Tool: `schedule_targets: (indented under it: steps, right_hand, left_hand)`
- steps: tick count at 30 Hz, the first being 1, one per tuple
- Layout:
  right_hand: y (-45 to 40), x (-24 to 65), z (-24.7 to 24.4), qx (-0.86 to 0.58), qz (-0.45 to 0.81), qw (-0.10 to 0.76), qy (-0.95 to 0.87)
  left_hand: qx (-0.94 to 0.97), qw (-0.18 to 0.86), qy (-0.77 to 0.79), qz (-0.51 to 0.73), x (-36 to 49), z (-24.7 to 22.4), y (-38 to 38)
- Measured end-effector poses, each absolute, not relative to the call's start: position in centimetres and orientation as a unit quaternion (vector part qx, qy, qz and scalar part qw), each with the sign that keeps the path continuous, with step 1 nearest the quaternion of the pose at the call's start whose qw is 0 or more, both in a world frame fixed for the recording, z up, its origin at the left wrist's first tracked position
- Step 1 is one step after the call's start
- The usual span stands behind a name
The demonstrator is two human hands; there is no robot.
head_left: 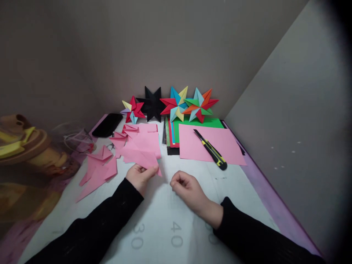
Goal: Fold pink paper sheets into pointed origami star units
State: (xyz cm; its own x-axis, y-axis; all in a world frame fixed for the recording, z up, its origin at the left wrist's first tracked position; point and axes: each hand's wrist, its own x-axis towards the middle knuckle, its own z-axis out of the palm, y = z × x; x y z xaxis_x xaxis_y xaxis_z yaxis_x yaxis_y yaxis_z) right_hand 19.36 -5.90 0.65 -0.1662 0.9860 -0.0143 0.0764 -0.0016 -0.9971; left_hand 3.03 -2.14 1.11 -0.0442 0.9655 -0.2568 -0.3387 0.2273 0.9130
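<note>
My left hand [141, 178] pinches a piece of pink folded paper [141, 155] between thumb and fingers, above the white mat. A pointed corner of the paper hangs past my thumb. My right hand [189, 190] is curled into a loose fist over the mat, apart from the paper, and nothing shows in it. Several folded pink paper pieces [100, 168] lie to the left of my left hand. Behind the held piece are more pink sheets [145, 141], partly covered by it.
A utility knife [211, 150] rests on a pink sheet [189, 143] at the right, over coloured papers [214, 123]. Paper stars, among them a black star [153, 103], lean on the back wall. A phone [107, 125], eyeglasses [78, 142] and a blurred brown-yellow object [33, 146] are left.
</note>
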Motion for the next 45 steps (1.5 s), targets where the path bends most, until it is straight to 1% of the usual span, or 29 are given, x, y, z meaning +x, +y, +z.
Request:
schedule_targets:
  steps: [2,4,7,10,13,17,19,25,31,33,36,39,41,45]
  right_hand:
    - [-5.7,19.4,0.6,-0.464,0.527,0.463,-0.541]
    - [-5.5,19.3,0.5,-0.454,0.541,0.468,-0.531]
    - [-5.3,19.1,0.5,-0.458,0.552,0.459,-0.524]
    - [-5.2,19.1,0.5,-0.466,0.547,0.485,-0.498]
    - [-5.2,19.1,0.6,-0.463,0.552,0.499,-0.482]
    - [-5.3,19.1,0.6,-0.467,0.567,0.454,-0.505]
    - [-5.3,19.2,0.5,-0.470,0.566,0.451,-0.505]
    - [-4.3,20.5,0.6,-0.457,0.576,0.532,-0.421]
    - [-3.7,21.3,1.1,-0.440,0.597,0.554,-0.380]
    - [-4.0,21.0,1.0,-0.424,0.613,0.539,-0.392]
    - [-4.8,20.2,0.8,-0.400,0.633,0.490,-0.447]
    - [-5.3,19.7,0.5,-0.418,0.619,0.467,-0.473]
    - [-5.3,19.7,0.2,-0.438,0.602,0.479,-0.465]
    - [-4.4,20.4,-0.3,-0.457,0.560,0.543,-0.427]
  left_hand:
    - [0.359,0.631,0.476,0.496,3.1,1.2,-2.4]
    - [0.409,0.649,0.454,0.452,3.5,1.2,-3.0]
    - [0.472,0.643,0.433,0.421,4.2,1.0,-4.0]
    - [0.509,0.636,0.421,0.400,4.5,0.5,-4.4]
    - [0.513,0.625,0.443,0.386,4.4,0.2,-4.4]
    - [0.500,0.622,0.469,0.377,4.3,0.7,-4.2]
    - [0.498,0.631,0.472,0.363,4.2,1.1,-4.2]
    - [0.498,0.660,0.458,0.327,4.0,1.4,-4.2]
    - [0.504,0.660,0.451,0.328,3.9,0.7,-4.3]
    - [0.505,0.656,0.452,0.331,3.9,0.7,-4.2]
    - [0.515,0.644,0.453,0.338,3.9,1.0,-4.2]
    - [0.515,0.645,0.452,0.338,4.0,1.1,-4.2]
    - [0.512,0.653,0.450,0.330,4.1,0.9,-4.4]
    - [0.513,0.664,0.447,0.310,4.3,0.1,-4.9]
